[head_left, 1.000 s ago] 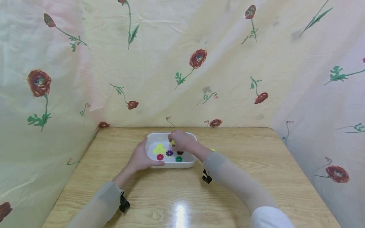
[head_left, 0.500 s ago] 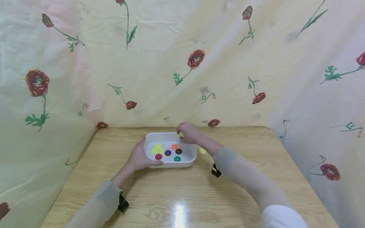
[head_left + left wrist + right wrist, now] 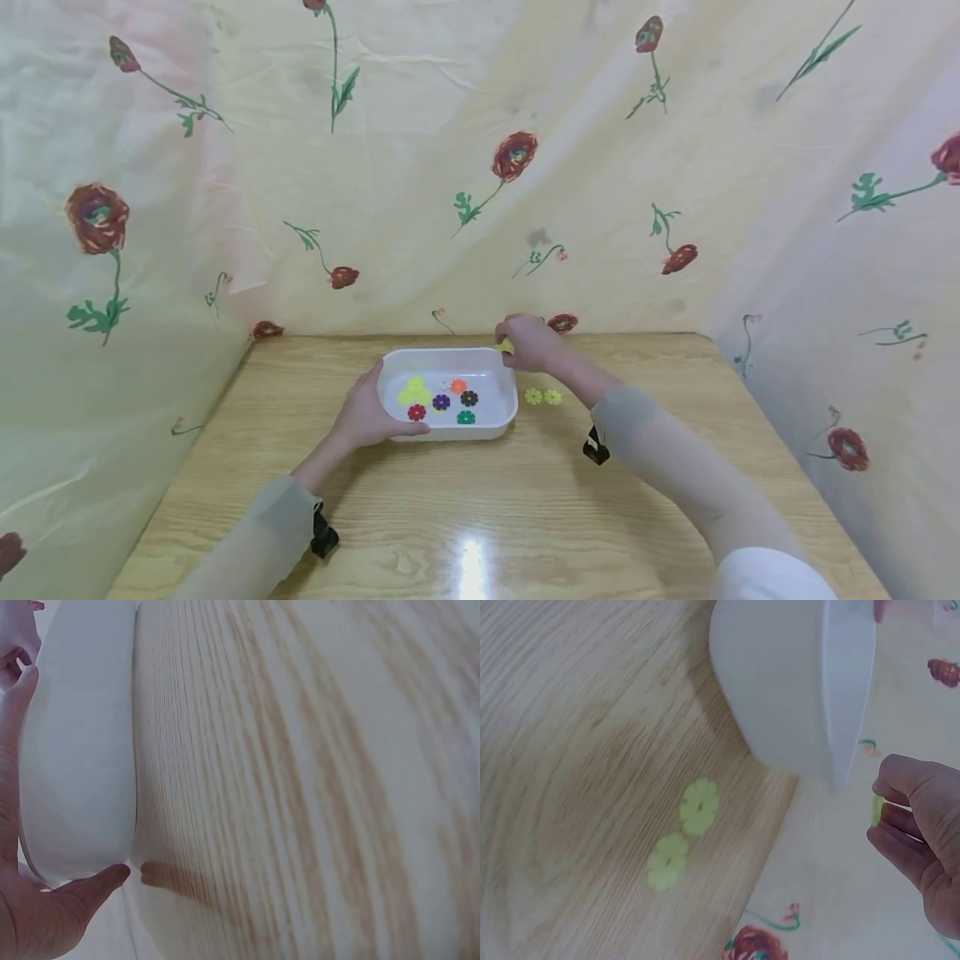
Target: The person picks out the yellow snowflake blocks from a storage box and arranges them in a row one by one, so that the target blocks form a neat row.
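My right hand (image 3: pixel 531 343) pinches a yellow flower-shaped plastic disc (image 3: pixel 877 811) between thumb and fingers, above the back right corner of a white plastic tub (image 3: pixel 450 434). Gripped at its left end, the tub has my left hand (image 3: pixel 367 415) round it, thumb along the front. Inside lie several yellow discs (image 3: pixel 415 392) in a cluster, plus a red disc (image 3: pixel 417 412), a purple disc (image 3: pixel 441 402), an orange disc (image 3: pixel 458 387), a brown disc (image 3: pixel 468 398) and a green disc (image 3: pixel 466 417). The left wrist view shows mostly the tub's outer wall.
Two yellow discs (image 3: pixel 543 397) lie side by side on the wooden table (image 3: pixel 420 500), right of the tub. Behind the table and on both sides hangs a flower-printed cloth (image 3: pixel 420 167).
My right hand has lifted out of the tub with the yellow disc and moved right, over the back right rim. The left hand stays on the tub.
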The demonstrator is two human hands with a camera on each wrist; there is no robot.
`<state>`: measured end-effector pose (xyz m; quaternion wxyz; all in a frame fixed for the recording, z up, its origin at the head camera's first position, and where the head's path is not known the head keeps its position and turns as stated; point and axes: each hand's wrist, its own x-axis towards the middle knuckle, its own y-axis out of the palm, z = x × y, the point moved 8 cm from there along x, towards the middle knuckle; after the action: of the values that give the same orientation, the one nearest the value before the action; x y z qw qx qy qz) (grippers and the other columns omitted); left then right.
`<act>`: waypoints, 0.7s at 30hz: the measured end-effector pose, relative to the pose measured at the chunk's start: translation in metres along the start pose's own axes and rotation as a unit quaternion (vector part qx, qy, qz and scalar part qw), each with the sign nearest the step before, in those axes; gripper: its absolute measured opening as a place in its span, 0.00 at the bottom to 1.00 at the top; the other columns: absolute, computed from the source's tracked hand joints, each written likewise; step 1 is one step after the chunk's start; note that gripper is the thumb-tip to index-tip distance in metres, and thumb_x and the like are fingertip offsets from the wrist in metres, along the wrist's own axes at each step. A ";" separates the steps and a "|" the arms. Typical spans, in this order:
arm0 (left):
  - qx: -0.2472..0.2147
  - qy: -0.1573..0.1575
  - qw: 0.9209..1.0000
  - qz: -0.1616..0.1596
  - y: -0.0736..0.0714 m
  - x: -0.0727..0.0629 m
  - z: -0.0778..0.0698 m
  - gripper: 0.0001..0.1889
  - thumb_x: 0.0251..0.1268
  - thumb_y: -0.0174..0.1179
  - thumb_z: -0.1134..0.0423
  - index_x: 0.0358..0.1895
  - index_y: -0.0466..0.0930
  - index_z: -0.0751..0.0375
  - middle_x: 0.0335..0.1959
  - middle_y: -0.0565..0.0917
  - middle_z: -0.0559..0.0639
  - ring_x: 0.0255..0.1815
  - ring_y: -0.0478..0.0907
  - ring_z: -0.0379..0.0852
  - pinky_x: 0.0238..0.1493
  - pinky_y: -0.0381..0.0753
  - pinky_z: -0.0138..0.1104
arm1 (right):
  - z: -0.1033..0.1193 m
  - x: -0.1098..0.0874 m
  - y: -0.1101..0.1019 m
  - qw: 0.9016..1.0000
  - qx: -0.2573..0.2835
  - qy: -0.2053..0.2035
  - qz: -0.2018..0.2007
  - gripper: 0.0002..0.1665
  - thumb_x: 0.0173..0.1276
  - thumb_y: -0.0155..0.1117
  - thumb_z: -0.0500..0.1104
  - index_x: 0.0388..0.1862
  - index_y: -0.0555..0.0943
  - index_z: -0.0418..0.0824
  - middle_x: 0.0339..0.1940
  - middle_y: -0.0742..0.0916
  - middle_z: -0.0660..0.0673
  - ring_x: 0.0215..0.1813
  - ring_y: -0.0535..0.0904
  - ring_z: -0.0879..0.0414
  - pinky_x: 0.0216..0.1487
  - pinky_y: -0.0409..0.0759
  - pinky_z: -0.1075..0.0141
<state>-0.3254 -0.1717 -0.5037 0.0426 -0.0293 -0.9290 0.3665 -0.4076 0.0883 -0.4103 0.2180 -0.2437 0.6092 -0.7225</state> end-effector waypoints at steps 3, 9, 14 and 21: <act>-0.005 0.005 1.000 -0.002 0.000 0.001 0.000 0.71 0.40 0.86 0.40 0.87 0.50 0.57 0.75 0.72 0.60 0.71 0.72 0.61 0.71 0.78 0.61 | -0.009 -0.007 -0.002 1.000 -0.005 -0.001 -0.010 0.11 0.62 0.76 0.37 0.44 0.89 0.36 0.42 0.91 0.41 0.46 0.87 0.46 0.50 0.88 0.55; -0.006 0.006 1.000 0.000 0.001 0.000 0.000 0.70 0.40 0.86 0.39 0.86 0.51 0.54 0.75 0.73 0.59 0.70 0.72 0.60 0.71 0.79 0.61 | -0.026 -0.020 -0.004 1.000 0.005 -0.002 -0.027 0.11 0.58 0.74 0.35 0.41 0.88 0.35 0.41 0.91 0.38 0.46 0.88 0.43 0.51 0.88 0.52; -0.004 0.005 1.000 0.002 0.000 -0.001 -0.001 0.70 0.41 0.86 0.40 0.86 0.50 0.55 0.75 0.72 0.60 0.71 0.72 0.61 0.72 0.78 0.61 | -0.035 -0.029 -0.006 1.000 0.002 0.000 -0.029 0.11 0.58 0.73 0.35 0.41 0.89 0.34 0.41 0.92 0.39 0.47 0.89 0.42 0.51 0.89 0.51; -0.005 0.012 1.000 -0.001 -0.001 -0.001 -0.004 0.69 0.40 0.87 0.41 0.86 0.52 0.54 0.74 0.73 0.59 0.70 0.73 0.60 0.70 0.79 0.61 | -0.050 -0.039 -0.001 1.000 0.003 0.011 -0.027 0.11 0.59 0.74 0.34 0.41 0.89 0.33 0.41 0.93 0.38 0.43 0.89 0.46 0.47 0.89 0.54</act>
<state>-0.3242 -0.1698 -0.5000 0.0541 -0.0333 -0.9304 0.3610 -0.4073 0.1511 -0.4192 0.1925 -0.2519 0.6028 -0.7322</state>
